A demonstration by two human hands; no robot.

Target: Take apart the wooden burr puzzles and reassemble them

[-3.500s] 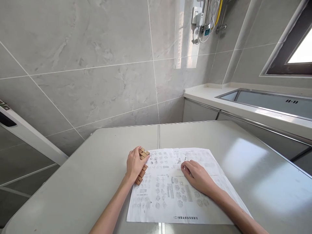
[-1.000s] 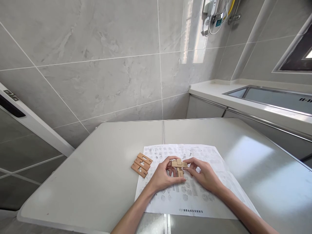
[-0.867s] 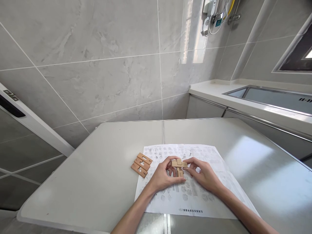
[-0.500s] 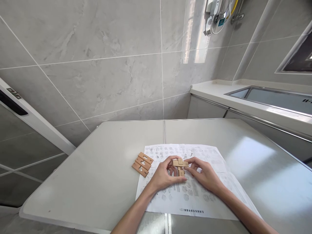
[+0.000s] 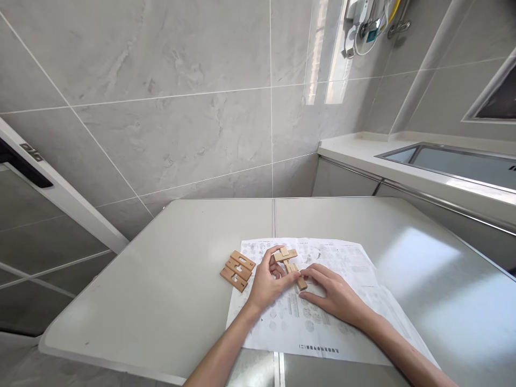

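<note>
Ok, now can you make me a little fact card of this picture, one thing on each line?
Left hand: holding a cluster of wooden blocks
Right hand: at the blocks' near end; whether it touches, I can't tell
Paper: under the hands, printed with grey figures too small to make out
Flat wooden pieces: three, side by side across the paper's left edge, with cut-outs
Table: pale, under the paper
Background: grey tiled wall; counter with sink on the right

Grey tiled wall [image 5: 173,140] — pale table [image 5: 161,301] below, sink [image 5: 459,164] at right.
</note>
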